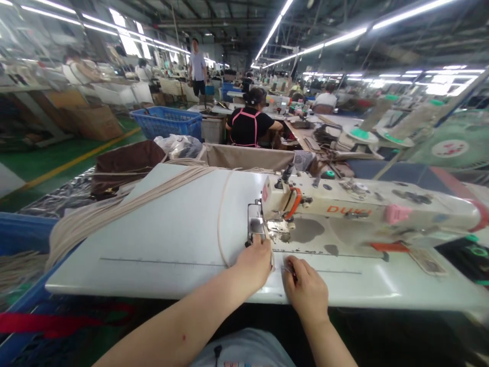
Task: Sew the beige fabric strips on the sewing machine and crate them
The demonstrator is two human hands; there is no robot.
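Observation:
A cream sewing machine lies across the white table, its needle head at the left end. My left hand is closed just in front of the presser foot, pinching a thin beige strap that loops back over the table. My right hand sits right beside it with fingers curled, pinching the strap's end near the needle plate. A thick bundle of several beige straps trails from the table's left edge toward the back.
A blue bin stands at the left, a red strap below it. A person in black with pink apron straps sits ahead. A blue basket and a fan flank the aisle.

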